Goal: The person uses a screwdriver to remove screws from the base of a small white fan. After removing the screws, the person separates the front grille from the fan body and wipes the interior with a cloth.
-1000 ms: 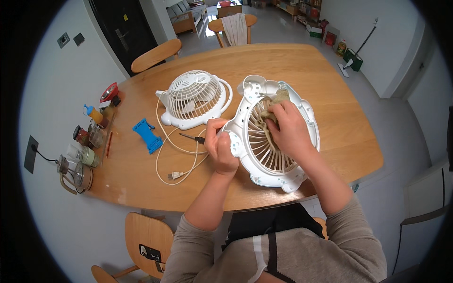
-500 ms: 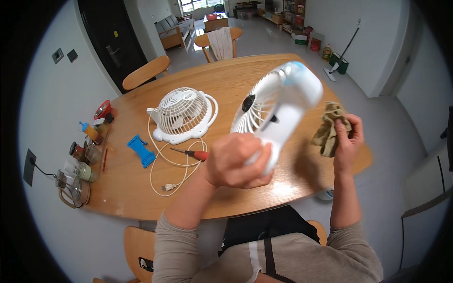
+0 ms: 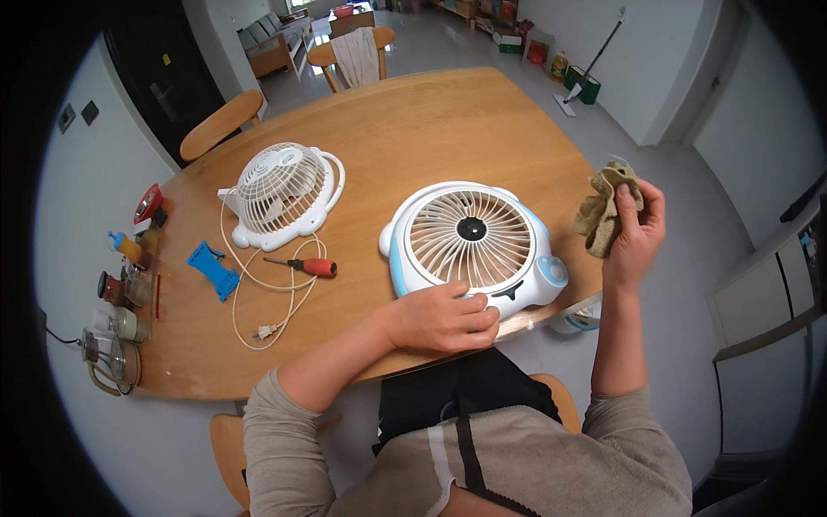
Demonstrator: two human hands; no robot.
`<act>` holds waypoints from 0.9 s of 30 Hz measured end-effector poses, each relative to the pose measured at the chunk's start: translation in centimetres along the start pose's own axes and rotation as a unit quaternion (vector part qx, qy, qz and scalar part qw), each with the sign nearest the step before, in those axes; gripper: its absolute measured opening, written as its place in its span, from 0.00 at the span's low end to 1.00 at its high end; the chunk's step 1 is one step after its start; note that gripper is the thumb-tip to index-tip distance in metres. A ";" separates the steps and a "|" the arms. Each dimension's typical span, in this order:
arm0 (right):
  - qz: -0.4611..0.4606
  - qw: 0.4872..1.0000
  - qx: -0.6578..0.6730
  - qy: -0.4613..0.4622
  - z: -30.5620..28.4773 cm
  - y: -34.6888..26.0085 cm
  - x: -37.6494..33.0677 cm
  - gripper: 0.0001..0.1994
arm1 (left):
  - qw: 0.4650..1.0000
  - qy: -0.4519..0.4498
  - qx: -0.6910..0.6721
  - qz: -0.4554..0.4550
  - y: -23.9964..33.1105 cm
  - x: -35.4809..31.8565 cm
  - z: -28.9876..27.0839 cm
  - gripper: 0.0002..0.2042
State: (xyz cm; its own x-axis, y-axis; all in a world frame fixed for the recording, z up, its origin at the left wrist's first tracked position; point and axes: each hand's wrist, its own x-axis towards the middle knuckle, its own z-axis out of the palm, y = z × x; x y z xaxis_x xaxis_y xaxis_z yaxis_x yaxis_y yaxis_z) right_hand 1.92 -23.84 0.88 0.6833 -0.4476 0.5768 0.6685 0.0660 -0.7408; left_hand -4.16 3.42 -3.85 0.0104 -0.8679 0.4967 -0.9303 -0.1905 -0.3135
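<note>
A white and light-blue fan front cover (image 3: 425, 269) with curved spokes and a black hub lies face up near the table's front edge. My left hand (image 3: 441, 317) grips its near rim, fingers curled over the edge. Raised past the table's right side, my right hand (image 3: 639, 226) pinches a crumpled olive-brown cloth (image 3: 602, 211). Farther left sits the fan's white back part (image 3: 277, 194) with its domed grille, its power cord (image 3: 237, 297) looped in front. A red-handled screwdriver (image 3: 317, 267) rests across the cord.
A blue plastic piece (image 3: 213, 270) lies left of the cord. Jars and bottles (image 3: 129, 293) and a glass pitcher (image 3: 121, 362) line the table's left edge. Wooden chairs (image 3: 222, 125) stand around the wooden table (image 3: 431, 112). A white and blue object (image 3: 579, 317) shows below the right front edge.
My left hand has lowered the fan cover from a tilted, raised position onto the table, face up. The cloth stays in my right hand. The whole view has shifted somewhat.
</note>
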 end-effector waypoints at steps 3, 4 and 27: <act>0.033 0.998 -0.024 -0.049 0.3 0.6 0.2 0.06 | 0.999 -0.024 -0.040 -0.013 0.3 -0.8 0.8 0.13; 0.036 0.997 -0.036 -0.065 0.5 0.8 0.3 0.06 | 0.997 -0.029 -0.073 -0.024 0.3 -0.9 1.0 0.13; 0.018 0.716 -0.303 -0.629 12.3 12.0 -1.0 0.20 | 0.781 0.005 -0.130 -0.611 -3.1 -5.3 4.1 0.62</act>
State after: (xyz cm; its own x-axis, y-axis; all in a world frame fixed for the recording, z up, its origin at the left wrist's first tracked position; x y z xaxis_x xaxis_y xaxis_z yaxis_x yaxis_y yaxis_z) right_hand 12.88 -11.65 -4.31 0.6760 0.7262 0.1254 0.6539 -0.5126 -0.5564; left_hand 0.21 6.74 -8.86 0.9469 -0.1081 0.3028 -0.2717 -0.7726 0.5737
